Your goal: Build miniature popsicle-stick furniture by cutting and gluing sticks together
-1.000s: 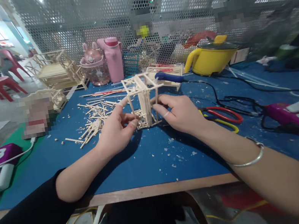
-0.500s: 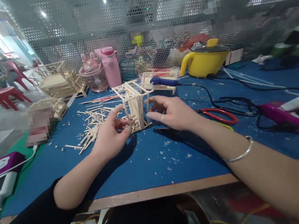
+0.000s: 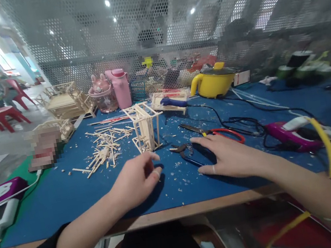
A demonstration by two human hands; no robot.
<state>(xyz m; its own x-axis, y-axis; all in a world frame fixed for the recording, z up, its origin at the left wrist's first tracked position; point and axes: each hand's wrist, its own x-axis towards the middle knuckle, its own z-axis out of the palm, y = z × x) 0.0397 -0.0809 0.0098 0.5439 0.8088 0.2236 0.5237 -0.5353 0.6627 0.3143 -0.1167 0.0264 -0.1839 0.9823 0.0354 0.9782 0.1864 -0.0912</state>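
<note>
Along the left edge of the table (image 3: 177,192), a purple box (image 3: 2,196) and a phone (image 3: 44,152) lie on a green part, so there is little room on that side. Then comes a loose heap of sticks (image 3: 106,149), left of the middle. The left hand (image 3: 138,178) is between this heap and the front edge, its fingers loosely bent, with a gap between thumb and forefinger; I see nothing grasped in it. Beyond it the stick frame (image 3: 146,127) stands upright by itself near the middle of the table, just beside the heap. Between the two hands there is open room down to the front edge, with only small scraps on the blue surface. Next are the pliers (image 3: 183,150), their jaws pointing toward the frame. The right hand (image 3: 227,156) is spread over their handles, thumb and fingers apart, not grasping; whether it touches them, I cannot tell. Just behind this hand lie the scissors (image 3: 226,131), and cables (image 3: 245,122) crowd the space farther right.

In the earlier frames both hands were at the frame, one at each side. Now both are away from it: the left has drawn back toward the front edge, and the right has moved rightward to the pliers, which show more fully.
</note>
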